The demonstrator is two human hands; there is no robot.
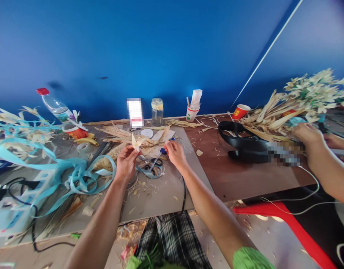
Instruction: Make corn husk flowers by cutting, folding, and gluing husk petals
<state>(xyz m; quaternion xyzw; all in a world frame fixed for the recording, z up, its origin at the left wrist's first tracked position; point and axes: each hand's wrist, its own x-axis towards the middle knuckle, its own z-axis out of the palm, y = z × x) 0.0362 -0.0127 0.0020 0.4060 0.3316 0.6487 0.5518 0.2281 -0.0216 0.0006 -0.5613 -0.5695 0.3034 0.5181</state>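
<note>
My left hand (126, 161) is closed in a pinch on a small cream flower (136, 142) with pointed petals that look like dried husk. Apart from it on the right, my right hand (174, 152) has its fingertips pressed together; whatever they hold is too small to name. Beneath and behind both hands lies a heap of dried husk strips (120, 135). Black-handled scissors (157, 164) rest on the table between my hands, close to a light blue ribbon piece (149, 173).
Tangled blue ribbon (82, 175) and a tilted plastic bottle (55, 106) are at left. A glass jar (157, 115) and paper cup (192, 113) stand by the wall. Right are a black headset (241, 144), husk bundle (268, 116), finished-looking flowers (309, 89) and another person's hand (307, 134).
</note>
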